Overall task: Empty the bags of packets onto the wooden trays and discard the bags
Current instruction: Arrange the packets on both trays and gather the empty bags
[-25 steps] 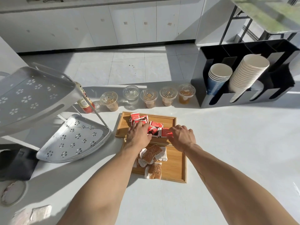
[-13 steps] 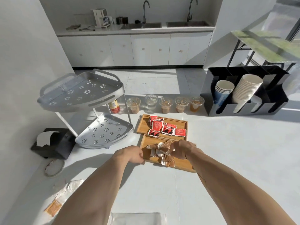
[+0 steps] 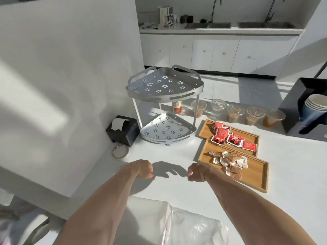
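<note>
Now we are hovering both loosely curled, unladen hands, left hand and right hand, above the clear bags beside the near wooden tray, presumably for discarding.

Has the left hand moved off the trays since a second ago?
Yes. The left hand was on the red packets in the far tray; now it hangs over bare counter, left of the near tray and toward the person, holding nothing.
</note>
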